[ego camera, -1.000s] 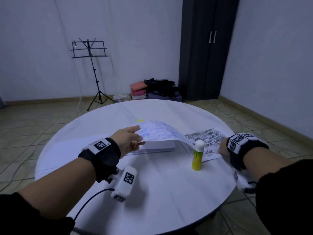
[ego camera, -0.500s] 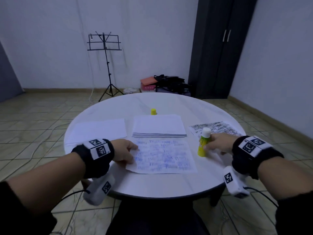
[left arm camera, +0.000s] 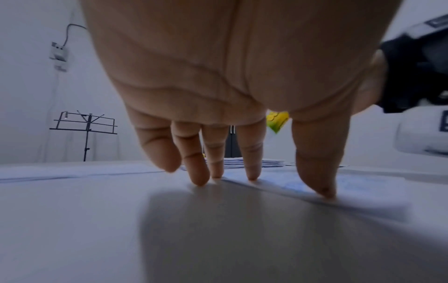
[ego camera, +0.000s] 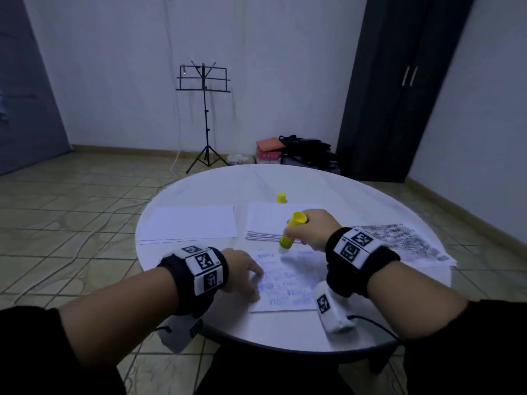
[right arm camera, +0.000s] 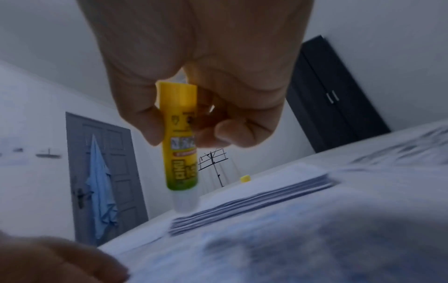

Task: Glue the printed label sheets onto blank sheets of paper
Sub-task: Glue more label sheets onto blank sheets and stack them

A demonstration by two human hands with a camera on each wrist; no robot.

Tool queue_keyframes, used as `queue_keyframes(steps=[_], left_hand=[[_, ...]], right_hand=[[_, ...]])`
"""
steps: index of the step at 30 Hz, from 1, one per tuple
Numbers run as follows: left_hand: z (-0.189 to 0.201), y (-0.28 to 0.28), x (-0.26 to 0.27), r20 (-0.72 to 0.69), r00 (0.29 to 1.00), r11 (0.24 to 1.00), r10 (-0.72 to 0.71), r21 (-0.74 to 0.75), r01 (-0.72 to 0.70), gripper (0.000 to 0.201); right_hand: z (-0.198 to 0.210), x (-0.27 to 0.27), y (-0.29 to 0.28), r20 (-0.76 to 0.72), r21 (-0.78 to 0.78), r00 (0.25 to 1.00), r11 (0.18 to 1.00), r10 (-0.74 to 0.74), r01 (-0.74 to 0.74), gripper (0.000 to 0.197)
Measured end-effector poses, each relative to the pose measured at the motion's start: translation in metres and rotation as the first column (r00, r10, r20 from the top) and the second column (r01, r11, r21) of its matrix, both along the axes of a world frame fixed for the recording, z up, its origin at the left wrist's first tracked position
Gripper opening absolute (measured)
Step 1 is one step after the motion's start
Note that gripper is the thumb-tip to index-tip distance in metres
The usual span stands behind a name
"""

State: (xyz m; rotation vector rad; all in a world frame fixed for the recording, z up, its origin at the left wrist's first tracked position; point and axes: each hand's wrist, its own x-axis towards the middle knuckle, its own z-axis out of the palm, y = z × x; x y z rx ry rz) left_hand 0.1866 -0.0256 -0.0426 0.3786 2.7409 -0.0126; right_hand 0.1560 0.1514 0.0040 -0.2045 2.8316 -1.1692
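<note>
A label sheet (ego camera: 288, 283) lies print-down at the near middle of the round table, with blue print showing through. My left hand (ego camera: 245, 273) presses its left edge with straight fingers (left arm camera: 252, 153). My right hand (ego camera: 310, 232) grips a yellow glue stick (ego camera: 289, 233) turned tip down. The white tip touches the sheet's far edge, just in front of the stack of blank sheets (ego camera: 271, 220). In the right wrist view the glue stick (right arm camera: 180, 149) stands nearly upright before the stack (right arm camera: 254, 199).
The glue stick's yellow cap (ego camera: 281, 197) stands behind the stack. A single blank sheet (ego camera: 191, 223) lies at the left. More printed label sheets (ego camera: 399, 243) lie at the right edge of the white table (ego camera: 285, 332). A music stand (ego camera: 204, 115) is on the floor beyond.
My right hand has lifted the glue stick off the table, turned it over and brought its tip to the sheet's far edge. My left hand stays on the sheet's left edge.
</note>
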Motion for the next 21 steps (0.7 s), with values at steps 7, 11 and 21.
queue_keyframes(steps=[7, 11, 21], left_hand=[[0.001, 0.006, 0.001, 0.001, 0.998, 0.994, -0.06, -0.092, 0.06, 0.073], [0.002, 0.004, 0.001, -0.012, 0.997, 0.995, -0.082, -0.065, 0.081, 0.071], [0.002, 0.0, -0.004, -0.016, 0.996, 0.992, -0.084, -0.098, 0.082, 0.08]], right_hand=[[-0.015, -0.024, -0.056, 0.021, 0.257, 1.0, 0.966, -0.012, 0.006, 0.032], [-0.016, -0.026, -0.037, 0.052, 0.262, 0.997, 0.964, -0.048, 0.033, 0.028], [0.001, -0.009, 0.064, 0.063, 0.375, 0.951, 0.89, -0.302, 0.259, 0.026]])
